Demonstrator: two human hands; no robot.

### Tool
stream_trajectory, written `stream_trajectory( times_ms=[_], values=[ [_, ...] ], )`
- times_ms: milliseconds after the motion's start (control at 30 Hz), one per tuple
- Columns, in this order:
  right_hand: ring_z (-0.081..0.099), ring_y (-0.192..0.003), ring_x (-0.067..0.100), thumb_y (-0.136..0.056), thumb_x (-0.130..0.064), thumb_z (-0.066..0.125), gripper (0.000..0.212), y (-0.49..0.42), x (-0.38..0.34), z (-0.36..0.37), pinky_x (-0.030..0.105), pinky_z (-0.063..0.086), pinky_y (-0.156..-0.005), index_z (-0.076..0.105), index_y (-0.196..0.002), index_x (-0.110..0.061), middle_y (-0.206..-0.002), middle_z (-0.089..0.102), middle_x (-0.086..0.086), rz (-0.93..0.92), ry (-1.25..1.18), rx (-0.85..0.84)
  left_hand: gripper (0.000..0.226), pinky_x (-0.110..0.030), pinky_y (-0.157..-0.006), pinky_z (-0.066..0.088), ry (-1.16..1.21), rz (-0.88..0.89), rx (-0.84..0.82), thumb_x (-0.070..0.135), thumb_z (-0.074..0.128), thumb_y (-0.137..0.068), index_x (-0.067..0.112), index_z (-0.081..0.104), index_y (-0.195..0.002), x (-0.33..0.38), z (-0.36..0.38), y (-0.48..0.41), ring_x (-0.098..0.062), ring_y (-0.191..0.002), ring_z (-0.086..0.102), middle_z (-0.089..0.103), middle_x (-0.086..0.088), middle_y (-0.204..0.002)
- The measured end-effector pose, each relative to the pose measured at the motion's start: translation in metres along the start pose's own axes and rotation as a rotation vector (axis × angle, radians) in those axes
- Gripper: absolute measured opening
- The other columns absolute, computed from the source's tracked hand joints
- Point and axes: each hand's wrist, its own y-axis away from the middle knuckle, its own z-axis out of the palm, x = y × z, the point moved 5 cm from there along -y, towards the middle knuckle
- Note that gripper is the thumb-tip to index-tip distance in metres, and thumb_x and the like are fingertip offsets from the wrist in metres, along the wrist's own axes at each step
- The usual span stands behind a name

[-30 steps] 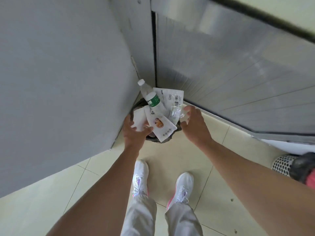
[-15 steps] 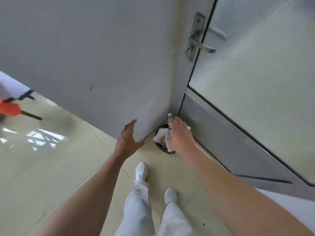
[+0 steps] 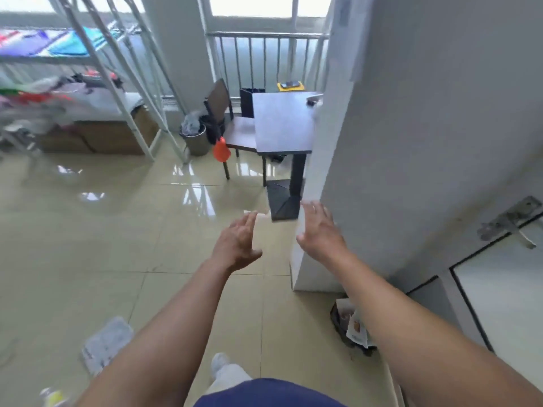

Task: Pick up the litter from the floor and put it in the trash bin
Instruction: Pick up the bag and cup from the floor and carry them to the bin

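I look into a room with a glossy beige tiled floor (image 3: 88, 245), a dark table (image 3: 282, 121) by a railed window ahead, and a white wall (image 3: 411, 127) on the right. Both arms reach forward: the left hand (image 3: 238, 245) and right hand (image 3: 320, 230) are spread with straight fingers and hold nothing. The trash bin (image 3: 336, 317), stuffed with wrappers (image 3: 355, 329), sits low right by the wall, partly behind the right forearm. A pale piece of litter (image 3: 105, 345) lies on the tiles at lower left.
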Motion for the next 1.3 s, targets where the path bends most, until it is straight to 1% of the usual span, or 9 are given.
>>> stream_trajectory(
  times_ms=[133,233,400,600,700,900,1000,1200,1300],
  values=[
    [0.028,-0.150,0.030,-0.089,-0.016,0.064,0.082,-0.022,-0.104,0.031,0.050,0.035,-0.118,0.024,-0.160,-0.019,-0.164,0.026,0.004,-0.190,0.071,-0.105,0.113,-0.041,-0.120,0.029,-0.037,-0.311,-0.045,0.050,0.070,-0.082,0.011,0.000,-0.162,-0.126,-0.009,0.085,-0.031,-0.152,0.023,0.013,-0.012,-0.169],
    [0.026,-0.153,0.029,-0.088,-0.016,0.065,0.084,-0.028,-0.183,0.061,0.051,0.032,-0.121,0.023,-0.161,-0.022,-0.167,0.024,0.004,-0.308,0.111,-0.173,0.114,-0.040,-0.122,0.023,-0.008,-0.532,-0.006,0.052,0.066,-0.086,0.010,-0.007,-0.162,-0.206,-0.019,0.160,-0.031,-0.156,0.012,-0.002,-0.013,-0.170],
    [0.033,-0.147,0.029,-0.087,-0.015,0.064,0.082,-0.015,-0.349,0.128,0.042,0.037,-0.115,0.026,-0.160,-0.020,-0.163,0.029,0.003,-0.599,0.137,-0.276,0.108,-0.041,-0.124,0.024,0.018,-0.825,0.096,0.050,0.061,-0.087,0.008,-0.004,-0.162,-0.323,-0.046,0.291,-0.029,-0.156,0.010,-0.002,-0.016,-0.170],
    [0.030,-0.148,0.026,-0.089,-0.014,0.062,0.079,-0.001,-0.488,0.207,0.041,0.038,-0.116,0.027,-0.159,-0.020,-0.162,0.029,0.003,-0.774,0.160,-0.365,0.106,-0.039,-0.122,0.025,0.029,-0.967,0.055,0.050,0.059,-0.089,0.006,-0.005,-0.162,-0.426,-0.049,0.370,-0.029,-0.156,0.009,-0.004,-0.016,-0.170],
    [0.031,-0.146,0.026,-0.088,-0.013,0.061,0.076,-0.008,-0.530,0.234,0.039,0.040,-0.111,0.029,-0.157,-0.022,-0.160,0.030,0.000,-0.788,0.172,-0.381,0.107,-0.039,-0.122,0.025,0.049,-0.997,0.035,0.049,0.058,-0.090,0.006,-0.009,-0.161,-0.469,-0.051,0.376,-0.028,-0.157,0.007,-0.009,-0.015,-0.169],
    [0.030,-0.147,0.029,-0.089,-0.012,0.061,0.077,-0.046,-0.605,0.262,0.040,0.035,-0.116,0.028,-0.158,-0.019,-0.162,0.030,0.004,-0.780,0.207,-0.406,0.103,-0.041,-0.119,0.029,0.121,-0.991,0.096,0.047,0.058,-0.091,0.009,-0.008,-0.162,-0.535,-0.081,0.350,-0.027,-0.156,0.008,-0.011,-0.011,-0.170],
    [0.034,-0.144,0.031,-0.089,-0.011,0.062,0.077,-0.072,-0.650,0.274,0.040,0.036,-0.114,0.030,-0.158,-0.018,-0.160,0.032,0.004,-0.776,0.191,-0.408,0.104,-0.042,-0.118,0.030,0.141,-0.995,0.142,0.045,0.059,-0.090,0.010,-0.006,-0.162,-0.576,-0.098,0.332,-0.028,-0.156,0.009,-0.009,-0.011,-0.170],
    [0.037,-0.140,0.030,-0.087,-0.010,0.062,0.077,-0.162,-0.735,0.326,0.042,0.041,-0.109,0.031,-0.157,-0.018,-0.157,0.035,0.004,-0.840,0.202,-0.415,0.104,-0.044,-0.117,0.031,0.165,-1.052,0.176,0.045,0.062,-0.089,0.011,-0.005,-0.162,-0.680,-0.125,0.287,-0.029,-0.155,0.012,-0.008,-0.011,-0.170],
    [0.036,-0.140,0.030,-0.086,-0.010,0.062,0.078,-0.219,-0.789,0.357,0.043,0.042,-0.106,0.031,-0.157,-0.018,-0.157,0.035,0.003,-0.898,0.240,-0.431,0.104,-0.045,-0.117,0.032,0.215,-1.142,0.160,0.044,0.063,-0.090,0.010,-0.004,-0.162,-0.745,-0.140,0.269,-0.031,-0.154,0.016,-0.007,-0.011,-0.170]
  ],
)
